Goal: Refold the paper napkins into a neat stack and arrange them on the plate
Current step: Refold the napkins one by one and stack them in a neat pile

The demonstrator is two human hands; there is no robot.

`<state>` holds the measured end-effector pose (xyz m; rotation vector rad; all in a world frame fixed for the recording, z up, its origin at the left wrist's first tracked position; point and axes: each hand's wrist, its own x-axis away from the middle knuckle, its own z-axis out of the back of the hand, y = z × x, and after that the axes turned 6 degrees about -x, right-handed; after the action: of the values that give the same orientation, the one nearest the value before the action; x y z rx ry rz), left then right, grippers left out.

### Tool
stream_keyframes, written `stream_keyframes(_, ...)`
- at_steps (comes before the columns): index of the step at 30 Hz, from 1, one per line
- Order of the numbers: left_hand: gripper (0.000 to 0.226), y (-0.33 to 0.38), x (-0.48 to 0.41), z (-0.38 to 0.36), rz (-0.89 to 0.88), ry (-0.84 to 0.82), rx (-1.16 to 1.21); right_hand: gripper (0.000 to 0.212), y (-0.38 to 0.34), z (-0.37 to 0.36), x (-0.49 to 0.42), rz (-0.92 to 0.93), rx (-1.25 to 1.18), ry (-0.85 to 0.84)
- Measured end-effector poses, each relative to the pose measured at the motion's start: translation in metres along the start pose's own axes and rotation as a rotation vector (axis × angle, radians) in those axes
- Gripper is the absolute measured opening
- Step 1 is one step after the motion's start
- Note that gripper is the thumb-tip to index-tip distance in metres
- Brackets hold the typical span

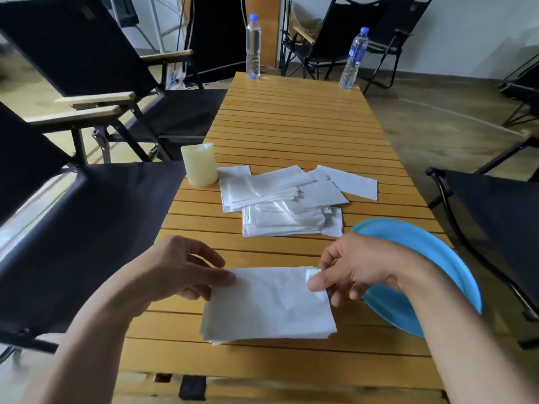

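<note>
A folded white napkin stack (268, 307) lies near the front of the slatted wooden table (291, 126). My left hand (180, 269) pinches its upper left corner between thumb and fingers. My right hand (350, 269) pinches its upper right corner, where the top sheet is lifted a little. A loose, untidy pile of white napkins (285, 202) is spread over the table's middle, just beyond my hands. A blue plate (414, 298) sits at the table's right edge, partly hidden under my right wrist and forearm.
A cream cup (199, 164) stands left of the napkin pile. Two water bottles (253, 48) (354, 58) stand at the table's far end. Black folding chairs (96, 68) crowd the left side, and another chair (495, 217) sits at the right.
</note>
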<state>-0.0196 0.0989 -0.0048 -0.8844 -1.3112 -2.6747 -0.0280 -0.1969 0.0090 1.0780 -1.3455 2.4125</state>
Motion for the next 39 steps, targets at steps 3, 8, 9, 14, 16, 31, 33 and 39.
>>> stream_keyframes(3, 0.066, -0.003, -0.003, 0.002, 0.001, 0.02, -0.014, 0.033, 0.003, 0.002, -0.004, 0.001, 0.012, 0.01)
stream_keyframes(8, 0.059, -0.008, -0.009, 0.009, -0.044, 0.068, -0.03, 0.037, 0.003, 0.009, -0.001, 0.046, 0.04, 0.033)
stream_keyframes(9, 0.055, -0.007, -0.013, 0.011, -0.058, 0.106, -0.007, 0.036, 0.001, 0.014, -0.002, 0.077, 0.024, 0.06)
stream_keyframes(14, 0.018, 0.022, -0.079, 0.013, -0.263, 0.365, 0.007, 0.014, -0.028, 0.054, -0.065, 0.338, -0.147, 0.469)
stream_keyframes(16, 0.009, 0.036, -0.117, 0.008, -0.333, 0.394, -0.063, 0.008, -0.039, 0.07, -0.106, 0.377, -0.067, 0.627)
stream_keyframes(31, 0.026, 0.081, -0.244, 0.02, -0.153, 0.486, -0.442, 0.038, -0.076, 0.12, -0.234, 0.381, 0.561, 0.564)
stream_keyframes(33, 0.016, 0.081, -0.243, 0.022, -0.147, 0.478, -0.383, 0.029, -0.075, 0.12, -0.235, 0.388, 0.544, 0.592)
stream_keyframes(39, 0.009, 0.077, -0.232, 0.025, -0.222, 0.466, -0.189, 0.01, -0.071, 0.122, -0.215, 0.452, 0.409, 0.647)
